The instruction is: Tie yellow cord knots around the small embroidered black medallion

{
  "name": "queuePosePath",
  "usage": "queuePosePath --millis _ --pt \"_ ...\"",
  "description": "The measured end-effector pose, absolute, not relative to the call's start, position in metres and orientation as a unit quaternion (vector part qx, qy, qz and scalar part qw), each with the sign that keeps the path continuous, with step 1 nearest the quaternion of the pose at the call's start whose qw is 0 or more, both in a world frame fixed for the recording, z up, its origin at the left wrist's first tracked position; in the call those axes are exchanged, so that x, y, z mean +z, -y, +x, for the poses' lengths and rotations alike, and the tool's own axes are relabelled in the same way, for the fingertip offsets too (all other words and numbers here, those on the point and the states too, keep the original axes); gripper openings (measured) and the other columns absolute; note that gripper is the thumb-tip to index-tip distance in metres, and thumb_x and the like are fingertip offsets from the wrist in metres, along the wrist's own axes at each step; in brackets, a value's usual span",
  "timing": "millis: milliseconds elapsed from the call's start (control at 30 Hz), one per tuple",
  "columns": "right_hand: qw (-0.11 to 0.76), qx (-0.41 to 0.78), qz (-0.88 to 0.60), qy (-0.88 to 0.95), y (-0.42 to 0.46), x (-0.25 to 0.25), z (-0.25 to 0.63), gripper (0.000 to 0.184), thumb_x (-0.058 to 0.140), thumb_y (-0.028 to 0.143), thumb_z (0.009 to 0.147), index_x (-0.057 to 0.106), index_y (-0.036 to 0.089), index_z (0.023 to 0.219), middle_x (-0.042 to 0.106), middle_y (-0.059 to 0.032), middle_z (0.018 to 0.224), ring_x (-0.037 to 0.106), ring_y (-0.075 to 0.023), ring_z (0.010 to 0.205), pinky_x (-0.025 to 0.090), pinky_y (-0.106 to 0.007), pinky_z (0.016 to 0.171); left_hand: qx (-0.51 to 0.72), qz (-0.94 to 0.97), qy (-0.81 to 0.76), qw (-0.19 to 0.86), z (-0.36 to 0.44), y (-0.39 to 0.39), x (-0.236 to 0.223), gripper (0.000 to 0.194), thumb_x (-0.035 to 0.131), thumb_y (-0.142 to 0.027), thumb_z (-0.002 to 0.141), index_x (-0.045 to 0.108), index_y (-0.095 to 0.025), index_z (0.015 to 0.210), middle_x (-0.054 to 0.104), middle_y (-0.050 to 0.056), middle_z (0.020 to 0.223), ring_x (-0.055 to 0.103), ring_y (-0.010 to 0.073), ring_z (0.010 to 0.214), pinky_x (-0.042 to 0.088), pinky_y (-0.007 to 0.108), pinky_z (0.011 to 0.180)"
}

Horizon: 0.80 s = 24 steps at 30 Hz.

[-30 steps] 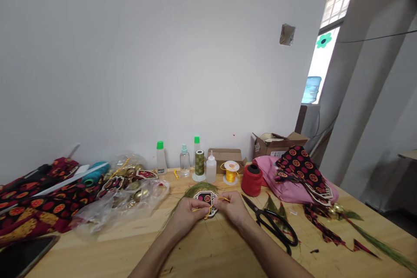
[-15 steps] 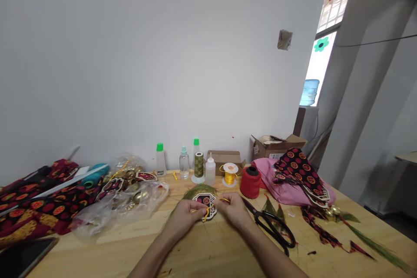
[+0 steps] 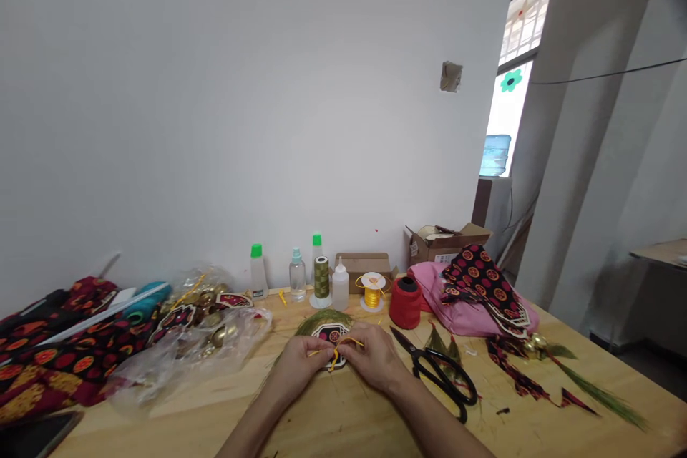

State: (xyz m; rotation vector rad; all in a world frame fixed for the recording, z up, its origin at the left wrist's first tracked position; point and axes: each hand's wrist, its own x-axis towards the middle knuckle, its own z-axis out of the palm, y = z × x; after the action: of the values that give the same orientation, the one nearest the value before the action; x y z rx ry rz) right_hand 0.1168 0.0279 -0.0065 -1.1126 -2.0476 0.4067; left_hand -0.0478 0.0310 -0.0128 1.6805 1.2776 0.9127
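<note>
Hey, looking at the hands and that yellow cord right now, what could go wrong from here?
The yellow cord is thin and pinched at the fingertips, so it might slip from the left hand or the right hand.
Green fringe spreads around the patterned patch; loose strands could catch in the cord.
The black scissors lie close beside the right hand and forearm, so an outward swing might bump them.

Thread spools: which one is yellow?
The small spool just right of the nozzle bottle; the olive spool, red cone and teal spool are other colours.
</note>
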Motion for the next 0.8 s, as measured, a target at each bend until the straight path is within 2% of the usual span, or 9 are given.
queuePosePath --millis 100,233,433,800 --pt "0.373 0.163 -0.438 0.802 -0.03 -0.009 0.116 0.019 0.047 0.022 0.072 0.066 0.023 0.072 0.062 -0.0006 0.067 0.052 -0.0124 0.063 0.033 -0.019 0.054 0.358 0.666 -0.508 0.413 -0.049 -0.032 -0.015 0.033 0.053 -0.039 0.061 0.067 -0.01 0.071 0.067 0.003 0.065 0.053 0.0172 0.062 0.037 0.023 0.059" --pt "0.388 0.192 -0.434 0.79 -0.032 -0.01 0.118 0.019 0.05 0.022 0.069 0.065 0.024 0.08 0.064 -0.0011 0.073 0.054 -0.0131 0.066 0.035 -0.019 0.054 0.353 0.668 -0.51 0.411 -0.049 -0.033 -0.015 0.034 0.052 -0.039 0.062 0.067 -0.01 0.071 0.067 0.003 0.066 0.053 0.017 0.062 0.037 0.023 0.059" --pt "0.393 0.211 -0.396 0.802 -0.029 -0.007 0.116 0.019 0.05 0.022 0.069 0.066 0.024 0.079 0.065 -0.0012 0.069 0.055 -0.0135 0.065 0.037 -0.02 0.057 0.346 0.674 -0.515 0.401 -0.046 -0.032 -0.013 0.034 0.052 -0.04 0.062 0.066 -0.01 0.067 0.065 0.0 0.059 0.051 0.0155 0.057 0.035 0.021 0.054" --pt "0.456 0.433 -0.399 0.667 -0.038 -0.019 0.109 0.012 0.054 0.017 0.058 0.066 0.017 0.062 0.062 0.0 0.06 0.054 -0.0131 0.059 0.042 -0.022 0.056 0.365 0.661 -0.517 0.404 -0.042 -0.03 -0.012 0.032 0.055 -0.039 0.06 0.067 -0.01 0.065 0.066 0.002 0.058 0.053 0.0157 0.056 0.036 0.022 0.055"
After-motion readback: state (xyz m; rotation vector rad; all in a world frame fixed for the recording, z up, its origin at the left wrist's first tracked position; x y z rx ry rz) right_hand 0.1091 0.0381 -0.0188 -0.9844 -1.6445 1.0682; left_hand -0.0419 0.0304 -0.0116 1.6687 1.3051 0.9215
